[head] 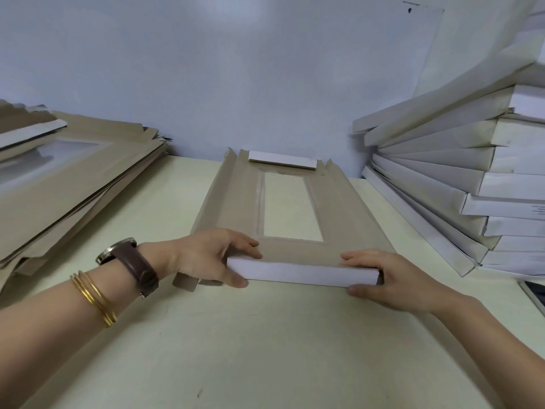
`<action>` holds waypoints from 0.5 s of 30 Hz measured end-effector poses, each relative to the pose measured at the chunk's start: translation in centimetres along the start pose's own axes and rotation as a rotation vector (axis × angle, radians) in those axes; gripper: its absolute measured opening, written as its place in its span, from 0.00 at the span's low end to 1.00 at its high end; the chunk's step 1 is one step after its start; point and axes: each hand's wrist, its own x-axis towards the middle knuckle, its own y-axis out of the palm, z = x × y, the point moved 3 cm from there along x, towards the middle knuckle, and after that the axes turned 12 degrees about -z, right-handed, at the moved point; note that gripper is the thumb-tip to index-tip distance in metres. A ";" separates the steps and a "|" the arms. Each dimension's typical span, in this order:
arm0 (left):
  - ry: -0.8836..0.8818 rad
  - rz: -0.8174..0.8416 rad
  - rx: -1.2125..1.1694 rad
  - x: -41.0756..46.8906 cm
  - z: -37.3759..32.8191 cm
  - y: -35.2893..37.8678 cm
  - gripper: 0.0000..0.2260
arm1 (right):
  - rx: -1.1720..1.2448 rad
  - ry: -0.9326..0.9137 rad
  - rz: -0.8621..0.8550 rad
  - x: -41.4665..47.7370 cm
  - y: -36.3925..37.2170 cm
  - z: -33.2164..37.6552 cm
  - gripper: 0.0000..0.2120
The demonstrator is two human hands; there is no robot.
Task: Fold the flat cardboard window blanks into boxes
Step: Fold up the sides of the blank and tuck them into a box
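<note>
A brown cardboard window blank point(339, 208) lies flat on the table in front of me, its clear rectangular window point(290, 206) in the middle. Its near end flap point(300, 273), white on the outside, is folded up. My left hand point(212, 256) pinches the flap's left end, thumb in front and fingers behind. At the flap's right end my right hand point(383, 280) grips the same way. The far end flap point(281, 160) also stands folded up by the wall.
A pile of flat brown blanks point(73, 178) lies at the left on the pale table point(265, 349). A tall leaning stack of folded white boxes point(460, 178) fills the right side. A white wall point(236, 69) is close behind.
</note>
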 end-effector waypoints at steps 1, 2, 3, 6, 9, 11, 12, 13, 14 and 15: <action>-0.001 -0.016 -0.007 0.0 -0.1 0.0 0.19 | 0.020 0.014 -0.021 -0.1 -0.1 -0.1 0.18; 0.002 -0.028 -0.015 -0.1 -0.2 0.0 0.16 | 0.047 0.037 -0.036 -0.2 -0.2 -0.1 0.16; 0.010 -0.039 -0.024 -0.1 -0.2 -0.1 0.12 | 0.073 0.056 -0.050 -0.2 -0.4 -0.1 0.16; 0.016 -0.090 -0.076 0.0 -0.1 -0.8 0.04 | 0.130 0.101 -0.108 0.1 -0.9 0.1 0.12; -0.016 -0.195 -0.110 0.3 0.1 -1.4 0.07 | 0.120 0.124 -0.188 1.0 -1.1 -0.1 0.10; -0.035 -0.252 -0.096 0.7 0.0 -1.5 0.07 | 0.159 0.182 -0.204 1.6 -1.0 -0.3 0.10; -0.052 -0.281 -0.076 0.8 0.1 -1.5 0.05 | 0.171 0.215 -0.211 1.9 -0.8 -0.5 0.10; -0.073 -0.312 -0.049 1.0 0.2 -1.5 0.04 | 0.169 0.246 -0.223 2.2 -0.7 -0.6 0.11; -0.094 -0.346 -0.023 1.1 0.3 -1.5 0.06 | 0.156 0.272 -0.236 2.4 -0.6 -0.6 0.13; -0.110 -0.381 -0.001 1.2 0.4 -1.4 0.08 | 0.141 0.289 -0.250 2.6 -0.5 -0.7 0.14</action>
